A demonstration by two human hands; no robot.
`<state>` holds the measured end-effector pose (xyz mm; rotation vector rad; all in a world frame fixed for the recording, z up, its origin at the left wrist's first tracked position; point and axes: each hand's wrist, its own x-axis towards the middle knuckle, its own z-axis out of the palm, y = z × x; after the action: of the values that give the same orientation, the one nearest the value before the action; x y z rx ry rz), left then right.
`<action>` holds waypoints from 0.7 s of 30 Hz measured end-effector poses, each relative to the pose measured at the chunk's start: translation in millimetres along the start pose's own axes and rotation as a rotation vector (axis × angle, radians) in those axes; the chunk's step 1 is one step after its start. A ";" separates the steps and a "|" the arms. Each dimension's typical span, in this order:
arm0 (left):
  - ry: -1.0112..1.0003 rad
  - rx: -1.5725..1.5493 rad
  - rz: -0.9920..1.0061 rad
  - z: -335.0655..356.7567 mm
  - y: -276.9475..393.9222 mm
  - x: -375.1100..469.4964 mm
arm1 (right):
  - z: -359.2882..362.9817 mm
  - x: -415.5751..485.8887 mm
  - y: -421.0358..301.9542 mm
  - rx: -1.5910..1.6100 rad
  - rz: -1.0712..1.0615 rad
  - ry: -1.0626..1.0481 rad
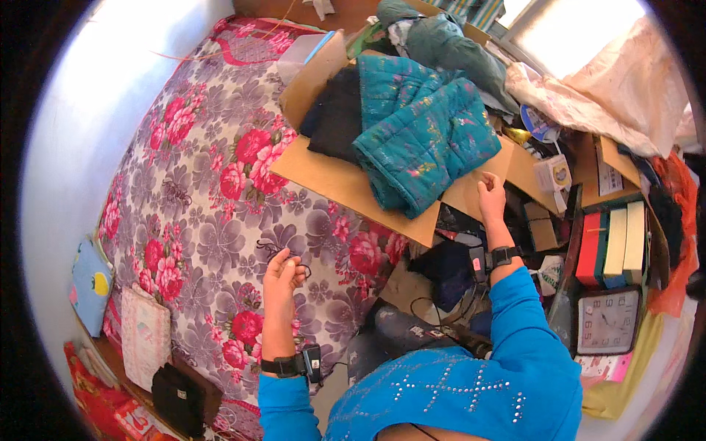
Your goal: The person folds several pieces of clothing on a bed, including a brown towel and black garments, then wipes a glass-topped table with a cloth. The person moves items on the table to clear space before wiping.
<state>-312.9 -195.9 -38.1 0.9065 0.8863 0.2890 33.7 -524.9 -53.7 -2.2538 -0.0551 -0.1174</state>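
Observation:
My left hand [283, 275] is over the floral bedspread [209, 237], palm turned up and fingers loosely bent, with nothing plainly held. A dark curl beside its fingertips looks like part of the printed pattern. My right hand [491, 195] is raised, half curled and seemingly bare, over a cardboard flap [469, 190] of an open box. Just beyond it lies a folded teal quilted garment [424, 132] with small flowers, on top of dark folded clothing [336, 118]. Both rest in the box, and the garment hangs over its front flap [353, 193].
A dark green jacket [447, 49] is heaped behind the box. To the right stand books [615, 248], a square clock [608, 322] and a small white box [553, 173]. Folded cloth [146, 336] and a black item [179, 397] lie lower left. Cables [430, 308] hang near my legs.

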 end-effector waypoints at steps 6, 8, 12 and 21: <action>-0.074 -0.015 -0.028 12.2 -9.5 6.4 | -40.9 -13.7 44.5 -0.314 0.133 0.066; -0.077 0.000 -0.047 12.7 -13.9 5.8 | -47.8 -17.2 56.5 -0.375 0.224 0.046; -0.035 -0.029 -0.066 12.0 -18.6 -1.7 | -49.8 -24.0 75.5 -0.123 0.446 -0.082; 0.034 0.014 -0.040 25.1 1.1 23.2 | -50.7 9.2 52.5 0.318 0.531 -0.124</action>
<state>-278.9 -196.3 -42.3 0.8975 0.9378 0.2645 43.7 -597.4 -61.2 -1.8852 0.4278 0.2958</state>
